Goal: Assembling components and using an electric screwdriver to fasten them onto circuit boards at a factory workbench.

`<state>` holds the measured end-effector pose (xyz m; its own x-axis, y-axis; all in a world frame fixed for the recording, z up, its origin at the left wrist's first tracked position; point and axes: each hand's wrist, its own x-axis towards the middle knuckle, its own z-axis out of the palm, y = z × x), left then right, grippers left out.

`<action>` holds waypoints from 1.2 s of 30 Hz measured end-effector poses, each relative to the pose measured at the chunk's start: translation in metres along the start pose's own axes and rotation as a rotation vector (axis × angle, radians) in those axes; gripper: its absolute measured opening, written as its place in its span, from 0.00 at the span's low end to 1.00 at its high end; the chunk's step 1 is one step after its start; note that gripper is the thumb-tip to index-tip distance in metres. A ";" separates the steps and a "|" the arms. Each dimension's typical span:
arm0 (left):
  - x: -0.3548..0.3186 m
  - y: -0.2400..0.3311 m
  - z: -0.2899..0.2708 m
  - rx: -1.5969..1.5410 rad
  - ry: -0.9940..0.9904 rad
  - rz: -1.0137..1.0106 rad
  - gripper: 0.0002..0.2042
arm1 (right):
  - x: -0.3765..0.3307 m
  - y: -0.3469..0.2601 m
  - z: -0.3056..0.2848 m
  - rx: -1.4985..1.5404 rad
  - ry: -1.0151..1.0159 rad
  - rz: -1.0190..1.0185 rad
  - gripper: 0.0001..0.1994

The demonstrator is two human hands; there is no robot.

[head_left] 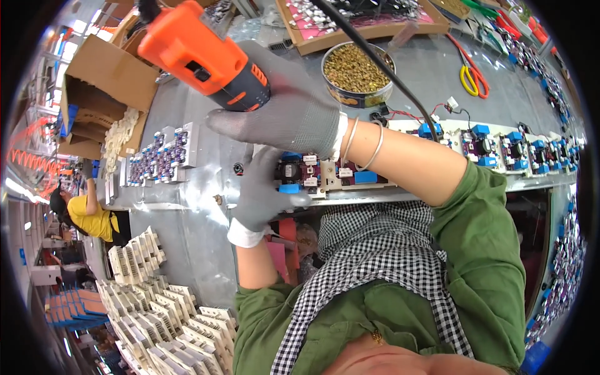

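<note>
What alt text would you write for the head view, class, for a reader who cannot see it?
A gloved right hand holds an orange power screwdriver above a circuit board steadied by the gloved left hand. A tin of screws sits beyond.

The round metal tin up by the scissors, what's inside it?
The round tin is filled with small brass-coloured pieces, probably screws. A black cord crosses over it, hiding a strip of them; the tin's bottom is covered.

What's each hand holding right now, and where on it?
The right hand grips the orange power screwdriver around its dark lower body. The left hand presses on a circuit board at its near edge.
</note>
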<state>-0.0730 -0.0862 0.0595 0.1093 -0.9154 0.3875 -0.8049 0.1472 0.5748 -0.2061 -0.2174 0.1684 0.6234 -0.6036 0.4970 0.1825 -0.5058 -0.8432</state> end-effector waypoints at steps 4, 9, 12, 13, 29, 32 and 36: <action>0.051 0.044 -0.064 -0.430 0.397 0.222 0.41 | 0.003 0.007 0.009 0.246 0.064 0.007 0.26; 0.104 0.093 -0.092 -0.295 0.410 0.522 0.35 | 0.007 0.007 0.019 0.253 0.021 0.015 0.28; 0.120 0.083 -0.092 -0.255 0.436 0.487 0.22 | 0.008 0.008 0.019 0.243 0.024 0.015 0.29; 0.120 0.085 -0.089 -0.312 0.478 0.487 0.19 | 0.008 0.005 0.018 0.242 0.028 0.032 0.29; 0.126 0.096 -0.077 -0.657 0.423 0.387 0.26 | 0.016 0.015 0.013 -0.009 0.141 -0.057 0.30; 0.123 0.095 -0.076 -0.686 0.427 0.377 0.27 | 0.013 0.015 0.013 0.051 0.112 0.009 0.29; 0.123 0.095 -0.075 -0.669 0.433 0.357 0.27 | 0.012 0.012 0.011 0.000 0.111 0.024 0.29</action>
<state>-0.0924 -0.1567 0.2165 0.2375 -0.5696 0.7868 -0.3370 0.7114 0.6167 -0.1882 -0.2240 0.1615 0.5396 -0.6798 0.4966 0.1686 -0.4906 -0.8549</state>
